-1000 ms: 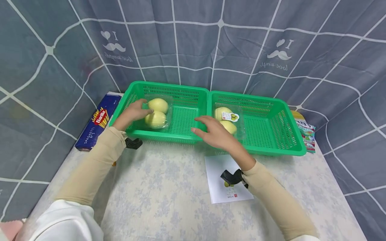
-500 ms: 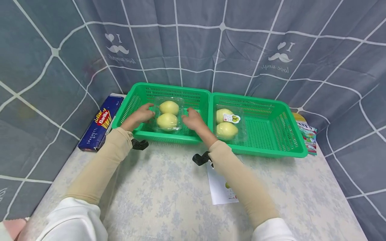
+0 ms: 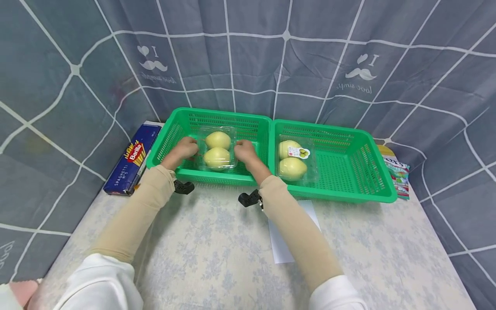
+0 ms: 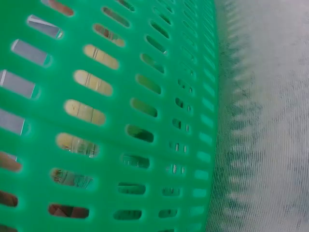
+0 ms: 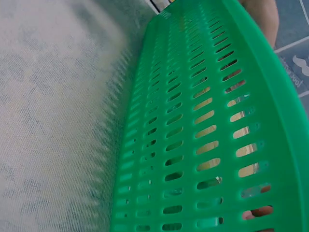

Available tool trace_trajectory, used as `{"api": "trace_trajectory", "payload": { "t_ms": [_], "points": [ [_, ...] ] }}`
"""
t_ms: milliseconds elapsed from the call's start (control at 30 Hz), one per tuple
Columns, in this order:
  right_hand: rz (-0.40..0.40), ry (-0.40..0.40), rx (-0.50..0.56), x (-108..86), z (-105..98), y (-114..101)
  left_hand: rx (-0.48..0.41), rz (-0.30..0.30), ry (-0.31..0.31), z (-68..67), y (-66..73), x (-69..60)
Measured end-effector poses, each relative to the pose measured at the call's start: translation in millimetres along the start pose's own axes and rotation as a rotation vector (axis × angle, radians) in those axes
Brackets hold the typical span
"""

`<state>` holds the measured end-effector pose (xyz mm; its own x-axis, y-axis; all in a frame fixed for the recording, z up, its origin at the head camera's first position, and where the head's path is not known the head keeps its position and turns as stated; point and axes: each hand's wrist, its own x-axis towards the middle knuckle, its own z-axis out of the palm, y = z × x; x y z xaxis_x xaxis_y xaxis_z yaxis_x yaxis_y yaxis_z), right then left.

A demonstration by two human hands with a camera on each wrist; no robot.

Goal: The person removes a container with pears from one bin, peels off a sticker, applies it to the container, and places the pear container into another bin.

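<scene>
Left of centre, by the basket [image 3: 217,177] rim, room rightward: gripping a clear box [image 3: 218,148], yellow fruit [image 3: 217,158] inside, with left hand [image 3: 186,149] and right hand [image 3: 245,151]!

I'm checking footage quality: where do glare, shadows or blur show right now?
Head view: small glints on the left clear pack, soft shadows on the table; left wrist view: table pale and hazy, details soft behind the slots of the green basket; right wrist view: table hazy again.

Left basket [image 3: 222,113]: fruit pack [image 3: 217,151] bars middle; back-right corner passable.
Right basket [image 3: 333,168]: second pack [image 3: 294,163] bars left edge; right edge passable.
</scene>
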<state>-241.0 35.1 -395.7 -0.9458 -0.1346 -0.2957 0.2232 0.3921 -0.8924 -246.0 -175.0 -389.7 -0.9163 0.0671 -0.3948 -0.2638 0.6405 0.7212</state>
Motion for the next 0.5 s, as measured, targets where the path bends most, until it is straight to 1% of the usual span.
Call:
{"api": "trace_trajectory", "payload": {
  "t_ms": [100,200,300,400,500],
  "points": [
    [0.022,-0.001,0.041,-0.1,-2.7,0.6,-0.004,-0.008,0.003,1.0,1.0,1.9],
    [0.050,0.000,0.054,0.4,-4.2,1.9,-0.015,-0.017,-0.001,1.4,2.3,2.8],
    [0.066,0.011,0.054,1.1,-4.6,2.6,-0.019,-0.013,-0.011,0.7,3.1,2.2],
    [0.065,0.007,0.085,0.4,-5.3,1.1,-0.029,-0.001,-0.010,-2.1,4.1,0.3],
    [0.056,-0.005,0.141,-2.4,-7.4,-2.9,-0.069,0.012,0.005,-6.6,6.1,-2.7]
  ]
}}
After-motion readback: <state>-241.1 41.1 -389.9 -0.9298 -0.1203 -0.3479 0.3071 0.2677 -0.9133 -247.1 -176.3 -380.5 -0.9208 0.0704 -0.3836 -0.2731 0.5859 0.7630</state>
